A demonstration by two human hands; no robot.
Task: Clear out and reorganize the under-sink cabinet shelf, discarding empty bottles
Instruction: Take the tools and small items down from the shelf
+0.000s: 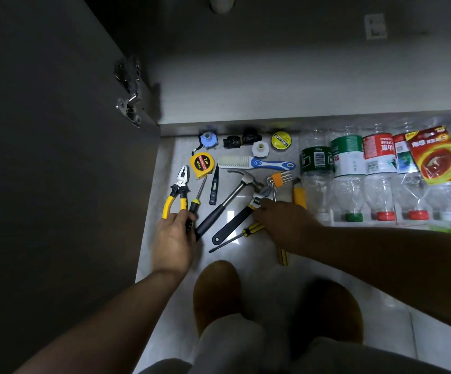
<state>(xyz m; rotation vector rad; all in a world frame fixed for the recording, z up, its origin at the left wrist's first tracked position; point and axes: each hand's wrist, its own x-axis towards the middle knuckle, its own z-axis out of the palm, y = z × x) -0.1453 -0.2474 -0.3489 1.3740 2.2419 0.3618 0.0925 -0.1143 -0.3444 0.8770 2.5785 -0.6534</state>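
Observation:
Tools lie spread on the pale floor in front of the cabinet shelf (246, 103). My left hand (173, 238) grips the black-and-yellow handle of a screwdriver (197, 195), next to the yellow pliers (177, 190). My right hand (281, 222) rests on the adjustable wrench (235, 222), fingers curled at its head. A hammer (227, 201) lies between the two hands. To the right, several empty plastic bottles (349, 168) lie side by side with caps toward me, a red packet (434, 157) on top of them.
The open cabinet door (57, 130) with its hinges stands at the left. A tape measure (202, 164), brush (256, 163), tape roll (281, 140), hex keys (278, 179), utility knife (299, 195) and a second screwdriver (235, 237) lie about. My slippers (219, 287) are below.

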